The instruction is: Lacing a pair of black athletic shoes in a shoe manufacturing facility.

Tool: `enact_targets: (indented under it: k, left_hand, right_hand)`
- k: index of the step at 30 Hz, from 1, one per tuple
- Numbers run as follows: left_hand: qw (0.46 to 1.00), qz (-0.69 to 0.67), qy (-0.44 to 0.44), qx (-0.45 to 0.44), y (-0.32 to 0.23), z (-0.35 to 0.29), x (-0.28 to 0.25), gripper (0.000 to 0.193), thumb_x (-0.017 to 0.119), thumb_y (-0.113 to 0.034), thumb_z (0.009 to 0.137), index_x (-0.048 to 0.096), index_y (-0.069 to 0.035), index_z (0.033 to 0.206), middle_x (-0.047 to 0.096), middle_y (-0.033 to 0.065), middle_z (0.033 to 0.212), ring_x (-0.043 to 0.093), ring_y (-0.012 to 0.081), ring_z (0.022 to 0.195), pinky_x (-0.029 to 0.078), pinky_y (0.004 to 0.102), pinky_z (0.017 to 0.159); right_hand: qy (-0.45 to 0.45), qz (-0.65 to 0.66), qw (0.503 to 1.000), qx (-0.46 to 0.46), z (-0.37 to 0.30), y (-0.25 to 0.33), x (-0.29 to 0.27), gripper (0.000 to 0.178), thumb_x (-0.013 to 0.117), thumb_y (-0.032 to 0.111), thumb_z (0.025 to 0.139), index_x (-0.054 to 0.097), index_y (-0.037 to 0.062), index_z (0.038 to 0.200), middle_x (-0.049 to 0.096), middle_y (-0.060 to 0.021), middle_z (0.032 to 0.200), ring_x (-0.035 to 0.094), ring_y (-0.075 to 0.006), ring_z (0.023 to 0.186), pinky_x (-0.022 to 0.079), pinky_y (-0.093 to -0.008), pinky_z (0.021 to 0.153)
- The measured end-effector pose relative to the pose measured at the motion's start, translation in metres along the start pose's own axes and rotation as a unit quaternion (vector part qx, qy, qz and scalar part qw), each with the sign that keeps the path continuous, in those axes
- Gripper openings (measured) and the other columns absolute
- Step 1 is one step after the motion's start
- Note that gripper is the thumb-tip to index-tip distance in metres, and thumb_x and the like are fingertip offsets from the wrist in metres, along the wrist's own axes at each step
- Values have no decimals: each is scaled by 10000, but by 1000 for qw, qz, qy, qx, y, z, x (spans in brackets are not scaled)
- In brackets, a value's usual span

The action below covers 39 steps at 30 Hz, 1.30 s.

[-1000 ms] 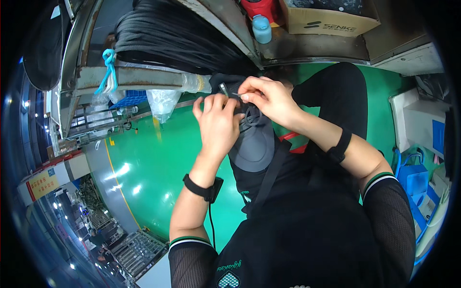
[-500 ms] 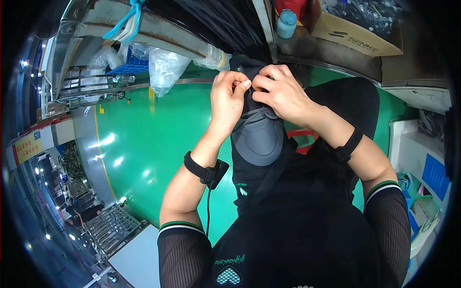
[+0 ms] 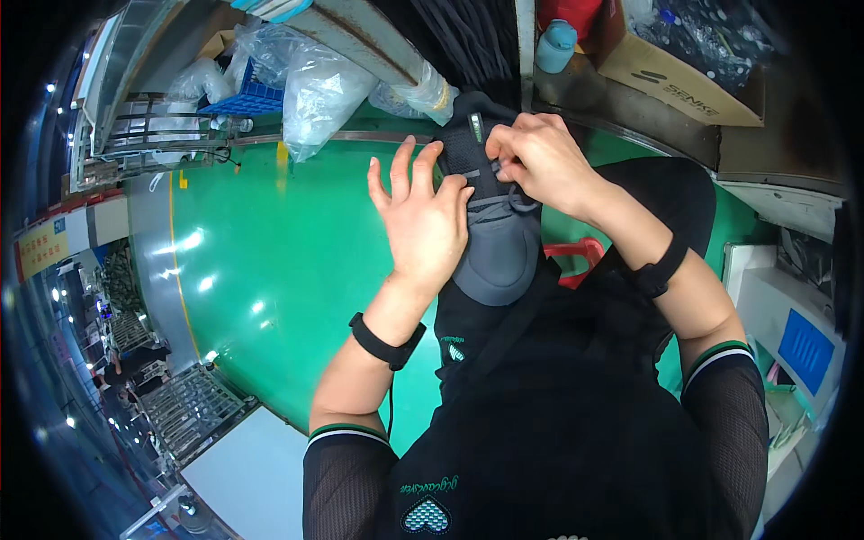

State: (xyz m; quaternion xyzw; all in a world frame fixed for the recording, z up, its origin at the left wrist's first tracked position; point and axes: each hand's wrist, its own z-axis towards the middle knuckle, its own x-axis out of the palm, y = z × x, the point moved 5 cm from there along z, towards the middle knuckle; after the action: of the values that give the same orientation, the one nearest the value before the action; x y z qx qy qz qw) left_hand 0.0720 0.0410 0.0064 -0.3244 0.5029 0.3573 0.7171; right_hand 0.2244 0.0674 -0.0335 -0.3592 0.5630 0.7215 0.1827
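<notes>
A dark grey shoe [image 3: 495, 261] rests over my lap, its rounded toe toward me. Its tongue [image 3: 475, 130] carries a small green and white label at the far end. Grey shoelaces [image 3: 490, 211] cross above the toe, and a loose loop hangs by the right side. My right hand [image 3: 535, 160] is closed in a pinch on a shoelace at the shoe's right edge; the fingertips are partly hidden. My left hand [image 3: 421, 211] has its fingers spread along the shoe's left side, with the thumb close to the laces.
Black cords [image 3: 459, 36] hang ahead beside a metal beam wrapped in clear plastic. Clear plastic bags [image 3: 324, 99] and a blue crate [image 3: 247, 97] are at the upper left. A blue bottle [image 3: 556, 45] and a cardboard box [image 3: 684, 85] stand upper right. A red stool [image 3: 580, 256] shows beneath.
My left hand has opened from a pinch, its fingers spreading along the shoe. My right hand has shifted slightly to the right and nearer, uncovering the tongue label.
</notes>
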Motion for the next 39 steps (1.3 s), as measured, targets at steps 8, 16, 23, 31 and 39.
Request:
enact_targets:
  k: [8, 16, 23, 31, 39]
  left_hand:
    - [997, -37, 24, -67, 2, 6, 6, 149, 764, -154, 725, 686, -94, 837, 527, 85, 1281, 384, 346, 1304, 259, 566, 1074]
    - [993, -82, 18, -78, 5, 6, 11, 170, 766, -159, 735, 682, -93, 867, 524, 77, 1287, 381, 348, 1307, 268, 550, 1078]
    - [992, -110, -13, -63, 9, 1, 11, 181, 755, -124, 715, 672, -52, 859, 513, 108, 1274, 377, 372, 1294, 254, 587, 1058]
    - [991, -108, -14, -79, 7, 1, 10, 189, 768, -124, 718, 666, -68, 867, 531, 88, 1275, 405, 364, 1283, 285, 557, 1056]
    - [989, -120, -20, -85, 6, 3, 14, 210, 771, -118, 715, 664, -69, 889, 529, 88, 1279, 405, 370, 1281, 288, 560, 1056]
  right_hand:
    - [-29, 97, 995, 23, -1, -3, 5, 254, 746, 51, 697, 591, 62, 897, 661, -42, 726, 588, -242, 843, 407, -367, 905]
    - [-102, 109, 989, -1, -9, -4, 3, 339, 763, 2, 684, 613, 56, 984, 635, -47, 792, 586, -237, 884, 362, -457, 1074]
    - [-122, 71, 990, -7, -13, 1, 0, 370, 740, -39, 686, 636, 69, 1024, 646, -27, 811, 584, -243, 920, 396, -468, 1040]
    - [-43, 66, 995, -66, -6, 3, 2, 317, 742, -10, 681, 655, 76, 974, 647, 8, 762, 578, -222, 885, 382, -457, 1003]
    - [-181, 79, 980, -18, -16, 0, 4, 299, 758, 4, 678, 662, 58, 956, 669, -19, 790, 606, -225, 985, 388, -473, 1043]
